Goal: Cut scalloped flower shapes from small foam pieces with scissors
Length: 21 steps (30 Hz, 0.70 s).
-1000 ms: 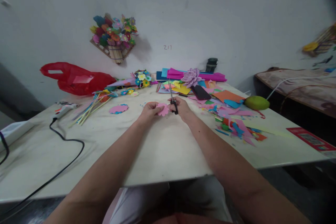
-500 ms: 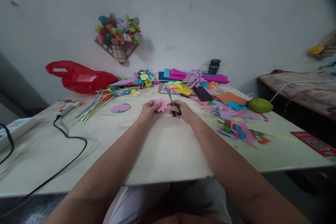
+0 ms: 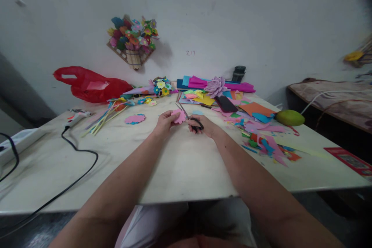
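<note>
Between the fingers of my left hand (image 3: 164, 124) is a pink scalloped flower cutout (image 3: 179, 117), held above the middle of the table. My right hand (image 3: 203, 126) grips black-handled scissors (image 3: 196, 124), their slightly parted blades pointing up and left at the cutout's right edge. Whether the blades touch the cutout, I cannot tell. A light blue piece (image 3: 198, 112) shows just behind my right hand. Left of my hands, a pink scalloped cutout with a blue one under it (image 3: 135, 118) lies on the table (image 3: 186, 170).
A glue gun (image 3: 78, 117) with a black cord lies left, near a white power strip (image 3: 21, 143). Behind are a red plastic bag (image 3: 95, 85) and paper flowers (image 3: 162, 86). To the right are coloured scraps (image 3: 269, 145), a phone (image 3: 226, 104) and a green mango-like fruit (image 3: 290, 117).
The scissors have tilted further left, blades now slanting toward the cutout's edge. My right hand has turned and shifted slightly right. My left hand keeps hold of the pink cutout.
</note>
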Tool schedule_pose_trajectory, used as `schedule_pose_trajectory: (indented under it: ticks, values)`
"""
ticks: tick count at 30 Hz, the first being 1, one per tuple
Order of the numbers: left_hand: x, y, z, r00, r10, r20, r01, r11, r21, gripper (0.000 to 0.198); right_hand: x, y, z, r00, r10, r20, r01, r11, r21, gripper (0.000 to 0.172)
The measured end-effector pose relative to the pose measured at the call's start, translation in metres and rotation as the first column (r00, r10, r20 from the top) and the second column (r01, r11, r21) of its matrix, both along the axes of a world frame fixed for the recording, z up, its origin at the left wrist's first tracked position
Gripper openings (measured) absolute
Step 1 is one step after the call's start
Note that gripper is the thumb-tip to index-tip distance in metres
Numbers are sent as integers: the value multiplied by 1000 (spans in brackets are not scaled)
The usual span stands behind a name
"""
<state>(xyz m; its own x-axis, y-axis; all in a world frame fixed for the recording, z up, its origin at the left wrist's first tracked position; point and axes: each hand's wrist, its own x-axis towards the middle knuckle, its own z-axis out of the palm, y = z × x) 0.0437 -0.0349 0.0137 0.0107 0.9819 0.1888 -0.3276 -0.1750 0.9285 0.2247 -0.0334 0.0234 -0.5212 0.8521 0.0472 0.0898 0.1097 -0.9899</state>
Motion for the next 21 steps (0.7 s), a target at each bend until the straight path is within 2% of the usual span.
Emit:
schedule_pose_trajectory:
  ticks: [8,21]
  values:
    - [0,-2,2,1000,-5,13,5,1000,-4,31,1,-2,2,998,57,11,-57,998,21,26]
    - [5,-4,5,999,5,36,-3,999,-41,36,-2,-2,0,999,43,-28,-42,999,25,27]
